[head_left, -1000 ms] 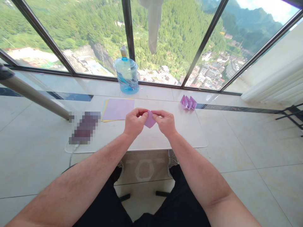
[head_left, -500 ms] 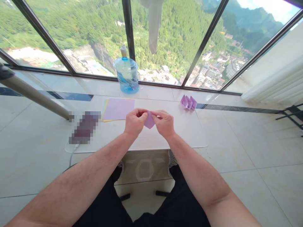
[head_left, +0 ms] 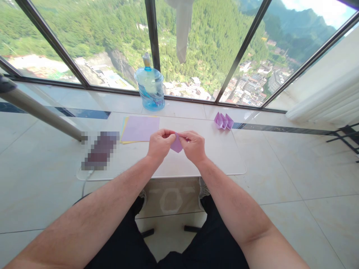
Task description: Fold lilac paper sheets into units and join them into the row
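Note:
Between my hands is a small piece of folded purple paper [head_left: 177, 145], its lower end coming to a blunt point. My left hand [head_left: 160, 144] pinches its upper left edge between thumb and fingers. On the other side my right hand [head_left: 193, 144] grips the upper right edge the same way. The fingertips hide the top of the paper. Both hands are over the middle of a low white table [head_left: 179, 167]. Left of them lies a stack of paper sheets [head_left: 140, 128], purple on top with yellow and pale green edges showing. Folded purple paper pieces [head_left: 223, 121] stand at the back right.
A blue water jug [head_left: 150, 89] stands behind the table by the window. At the left, a blurred-out object [head_left: 101, 151] with a white cable [head_left: 85, 183] lies on the table. A slanting pole [head_left: 45, 110] comes in from the left.
My right hand has shifted very slightly to the left, closer to my left hand. Both hands keep hold of the folded purple paper.

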`<state>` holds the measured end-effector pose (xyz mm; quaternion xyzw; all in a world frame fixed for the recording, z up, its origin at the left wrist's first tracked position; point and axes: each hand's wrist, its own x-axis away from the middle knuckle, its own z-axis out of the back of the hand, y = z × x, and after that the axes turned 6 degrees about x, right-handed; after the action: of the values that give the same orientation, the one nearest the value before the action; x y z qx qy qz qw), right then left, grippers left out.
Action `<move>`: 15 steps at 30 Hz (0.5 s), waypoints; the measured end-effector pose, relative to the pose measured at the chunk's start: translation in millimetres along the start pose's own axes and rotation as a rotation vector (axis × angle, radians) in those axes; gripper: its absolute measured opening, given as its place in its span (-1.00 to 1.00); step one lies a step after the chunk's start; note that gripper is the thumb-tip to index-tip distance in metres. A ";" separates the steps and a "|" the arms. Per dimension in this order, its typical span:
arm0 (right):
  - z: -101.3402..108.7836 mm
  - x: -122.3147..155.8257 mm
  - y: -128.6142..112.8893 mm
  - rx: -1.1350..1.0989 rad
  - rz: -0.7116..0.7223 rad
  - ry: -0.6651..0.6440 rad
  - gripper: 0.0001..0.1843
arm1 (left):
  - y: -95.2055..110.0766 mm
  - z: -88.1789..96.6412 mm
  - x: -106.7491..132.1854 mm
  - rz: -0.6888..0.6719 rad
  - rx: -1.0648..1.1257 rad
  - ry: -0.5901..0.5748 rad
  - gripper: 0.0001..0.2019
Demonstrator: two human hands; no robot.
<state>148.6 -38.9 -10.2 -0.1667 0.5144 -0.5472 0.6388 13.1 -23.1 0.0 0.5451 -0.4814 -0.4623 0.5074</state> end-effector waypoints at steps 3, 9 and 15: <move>0.3 -0.3 1.5 0.037 0.029 -0.008 -0.79 | -2.2 1.7 -2.4 0.011 -0.008 -0.022 -0.80; -0.1 0.5 2.3 0.064 0.051 -0.032 -0.79 | -0.3 3.4 -4.0 0.059 -0.005 -0.067 -0.76; 4.2 -1.0 -2.1 -0.022 -0.104 -0.087 -0.86 | 4.7 4.2 -4.0 0.008 -0.023 -0.008 -0.83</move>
<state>151.2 -40.1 -6.4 -0.2238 0.4828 -0.5661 0.6296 8.3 -19.7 4.6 0.5356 -0.4800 -0.4680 0.5135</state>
